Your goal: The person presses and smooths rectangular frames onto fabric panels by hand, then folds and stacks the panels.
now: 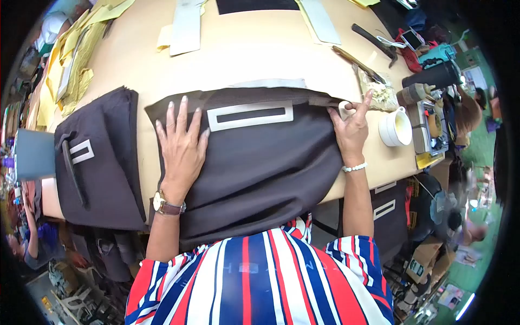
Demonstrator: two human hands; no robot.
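Note:
A dark brown fabric panel (260, 157) lies across the table's front edge and hangs toward my body. Near its top sits a pale rectangular frame piece (251, 115) with a long slot. My left hand (182, 143) rests flat on the panel's left part, fingers spread and holding nothing. At the upper right corner is my right hand (352, 125), its index finger stretched out and its thumb by the fabric edge. A small off-white rounded object (345, 110) shows between its thumb and fingers; its kind is unclear. A pale strip (271, 84) shows behind the panel's top edge.
Another dark panel (100, 173) lies at left under a curved dark bar (73, 168). A white mug (395, 128), a brush (360, 64) and a hammer (374, 43) are at right. Yellow scraps (73, 67) lie far left. Other people are at both sides.

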